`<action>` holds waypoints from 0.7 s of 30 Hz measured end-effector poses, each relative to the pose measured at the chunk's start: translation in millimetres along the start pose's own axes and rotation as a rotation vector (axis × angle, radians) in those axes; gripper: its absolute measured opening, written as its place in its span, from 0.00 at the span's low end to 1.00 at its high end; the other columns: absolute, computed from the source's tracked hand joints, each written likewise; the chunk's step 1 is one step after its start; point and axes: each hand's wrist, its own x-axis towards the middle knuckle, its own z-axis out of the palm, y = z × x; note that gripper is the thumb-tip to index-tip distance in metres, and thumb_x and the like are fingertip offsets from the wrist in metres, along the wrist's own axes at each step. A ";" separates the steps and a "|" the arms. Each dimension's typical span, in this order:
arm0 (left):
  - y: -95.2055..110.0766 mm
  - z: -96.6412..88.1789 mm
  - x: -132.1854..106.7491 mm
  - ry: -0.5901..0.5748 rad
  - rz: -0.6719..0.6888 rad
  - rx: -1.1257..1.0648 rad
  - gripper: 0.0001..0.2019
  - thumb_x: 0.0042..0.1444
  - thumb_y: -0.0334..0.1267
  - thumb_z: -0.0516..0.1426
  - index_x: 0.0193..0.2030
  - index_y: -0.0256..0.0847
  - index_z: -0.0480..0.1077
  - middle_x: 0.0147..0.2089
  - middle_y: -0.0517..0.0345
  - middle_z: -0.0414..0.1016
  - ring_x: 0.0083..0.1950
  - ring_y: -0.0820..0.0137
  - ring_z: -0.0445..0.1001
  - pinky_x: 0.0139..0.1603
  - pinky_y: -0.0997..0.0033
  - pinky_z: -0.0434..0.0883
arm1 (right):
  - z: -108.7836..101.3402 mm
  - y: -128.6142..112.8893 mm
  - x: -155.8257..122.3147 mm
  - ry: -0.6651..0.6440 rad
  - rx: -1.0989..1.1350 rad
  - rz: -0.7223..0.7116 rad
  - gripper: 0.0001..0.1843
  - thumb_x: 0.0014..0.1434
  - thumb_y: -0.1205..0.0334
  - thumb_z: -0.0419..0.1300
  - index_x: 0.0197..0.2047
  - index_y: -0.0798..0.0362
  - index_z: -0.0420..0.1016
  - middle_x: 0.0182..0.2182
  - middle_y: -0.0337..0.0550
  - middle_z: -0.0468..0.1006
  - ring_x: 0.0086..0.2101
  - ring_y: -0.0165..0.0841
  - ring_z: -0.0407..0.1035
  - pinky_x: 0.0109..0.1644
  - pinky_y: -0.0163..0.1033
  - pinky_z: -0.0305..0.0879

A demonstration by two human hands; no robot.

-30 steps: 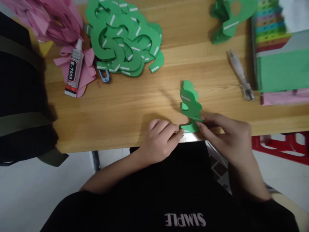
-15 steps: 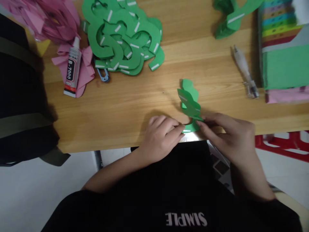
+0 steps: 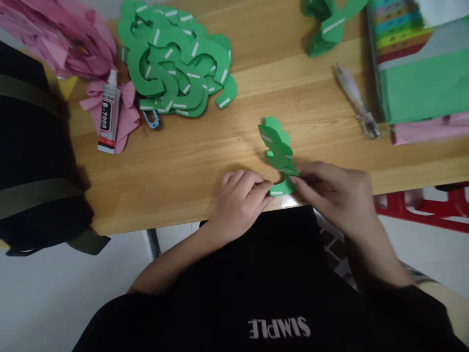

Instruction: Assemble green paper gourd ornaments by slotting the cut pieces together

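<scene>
At the table's near edge, I hold a curvy green paper cutout (image 3: 277,149) with small white strips on it. Part of it rises from the wood in a folded, wavy shape, and its lower end lies close to the edge. My left hand (image 3: 244,203) pinches that lower end from the left, fingers curled. On the other side, my right hand (image 3: 335,193) grips the cutout's right side between thumb and forefinger. A pile of similar green cutouts (image 3: 176,63), also marked with white strips, lies farther back on the left.
Pink paper pieces (image 3: 69,39) and a B-7000 glue tube (image 3: 109,115) are at the left, beside a blue clip (image 3: 152,120). A dark bag (image 3: 32,156) covers the left edge. To the right lie a clear pen (image 3: 355,98), another green cutout (image 3: 326,32) and a green pack (image 3: 421,90).
The whole view has shifted slightly, so table items on the right appear farther left. Both hands keep their hold on the green cutout, with hardly any movement.
</scene>
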 end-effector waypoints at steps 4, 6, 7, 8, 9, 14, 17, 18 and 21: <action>0.1 0.1 0.5 0.012 0.027 0.030 0.08 0.64 0.38 0.55 0.43 0.36 0.72 0.37 0.54 0.74 0.39 0.67 0.69 0.39 0.65 0.63 | -0.2 1.2 -0.5 -0.006 0.006 0.012 0.04 0.59 0.65 0.61 0.38 0.50 0.77 0.31 0.40 0.83 0.27 0.32 0.76 0.28 0.35 0.68; 0.1 0.2 0.5 0.016 0.037 0.043 0.08 0.64 0.38 0.55 0.43 0.36 0.72 0.37 0.54 0.74 0.38 0.67 0.69 0.39 0.65 0.63 | 0.1 2.3 -1.0 -0.011 0.027 0.007 0.05 0.59 0.65 0.61 0.39 0.52 0.77 0.31 0.41 0.83 0.26 0.32 0.76 0.28 0.35 0.68; 0.1 0.3 0.3 0.014 0.038 0.047 0.08 0.64 0.38 0.55 0.43 0.36 0.72 0.36 0.54 0.74 0.38 0.67 0.69 0.39 0.66 0.63 | 0.3 2.8 -1.2 -0.012 0.041 0.009 0.05 0.59 0.65 0.61 0.39 0.53 0.77 0.31 0.42 0.83 0.26 0.32 0.76 0.28 0.35 0.68; 0.1 0.5 0.1 0.013 0.038 0.050 0.08 0.64 0.38 0.55 0.43 0.36 0.72 0.36 0.55 0.74 0.38 0.67 0.69 0.39 0.65 0.63 | 0.7 3.4 -1.4 -0.014 0.053 0.014 0.05 0.59 0.65 0.61 0.39 0.53 0.78 0.31 0.43 0.83 0.27 0.33 0.76 0.29 0.35 0.68; 0.1 0.8 -0.2 0.013 0.039 0.050 0.08 0.64 0.38 0.55 0.43 0.36 0.72 0.36 0.54 0.74 0.38 0.67 0.69 0.39 0.65 0.63 | 1.0 3.9 -1.5 -0.015 0.062 0.018 0.05 0.59 0.65 0.61 0.39 0.54 0.78 0.31 0.43 0.83 0.27 0.33 0.76 0.29 0.35 0.69; -0.9 1.1 -1.2 0.002 0.034 0.014 0.08 0.63 0.36 0.57 0.44 0.35 0.73 0.37 0.54 0.74 0.40 0.66 0.69 0.40 0.64 0.64 | 1.9 6.3 -0.7 -0.013 0.086 0.051 0.05 0.58 0.64 0.62 0.38 0.55 0.79 0.30 0.43 0.83 0.26 0.32 0.75 0.29 0.35 0.67; -1.7 0.6 -1.1 -0.009 0.019 -0.008 0.08 0.61 0.37 0.58 0.44 0.35 0.72 0.38 0.54 0.73 0.40 0.66 0.69 0.41 0.63 0.64 | 2.1 7.9 1.2 -0.019 0.166 0.090 0.04 0.57 0.64 0.63 0.37 0.54 0.78 0.27 0.40 0.81 0.25 0.30 0.74 0.28 0.33 0.66; -1.8 0.6 -1.0 -0.009 0.015 -0.014 0.08 0.61 0.37 0.59 0.44 0.35 0.72 0.38 0.54 0.73 0.40 0.66 0.69 0.41 0.64 0.64 | 2.3 8.3 2.0 -0.020 0.199 0.105 0.04 0.57 0.64 0.63 0.36 0.54 0.78 0.26 0.39 0.81 0.24 0.29 0.73 0.27 0.32 0.66; -2.1 1.1 -0.5 -0.009 0.005 -0.026 0.07 0.60 0.35 0.60 0.43 0.36 0.72 0.38 0.54 0.73 0.40 0.66 0.69 0.41 0.64 0.63 | 3.4 9.0 4.1 -0.023 0.288 0.166 0.03 0.55 0.63 0.64 0.34 0.53 0.77 0.24 0.37 0.78 0.22 0.27 0.70 0.25 0.31 0.64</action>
